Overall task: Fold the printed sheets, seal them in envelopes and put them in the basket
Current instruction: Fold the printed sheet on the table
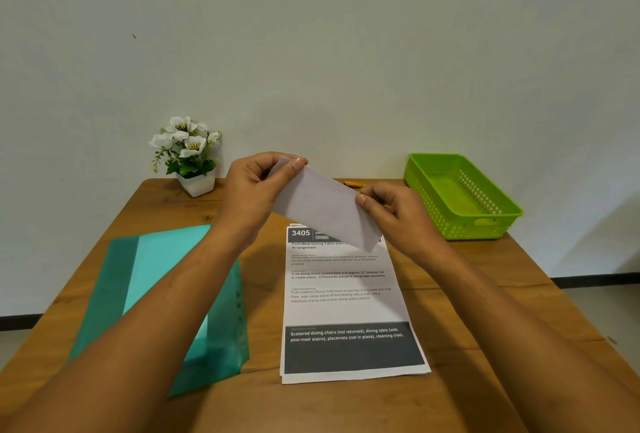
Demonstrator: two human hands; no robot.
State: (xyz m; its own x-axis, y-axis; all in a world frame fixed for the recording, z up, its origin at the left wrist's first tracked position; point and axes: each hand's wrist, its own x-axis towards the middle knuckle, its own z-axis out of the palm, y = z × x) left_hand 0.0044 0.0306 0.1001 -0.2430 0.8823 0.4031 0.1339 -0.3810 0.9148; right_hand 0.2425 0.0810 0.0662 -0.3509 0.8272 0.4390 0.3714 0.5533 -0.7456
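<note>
Two grips, left hand and right hand, pinch the ends of a folded paper mid-frame above the sheets on the table; likely next it gets sealed, then dropped in the basket at right.

Left hand, right hand, both bare, sleeveless forearms, short fingernails

Folded white paper is hovering tilted above stacked printed sheets lying flat; green basket is sitting far right.

Wooden table (brown) against pale wall
</note>
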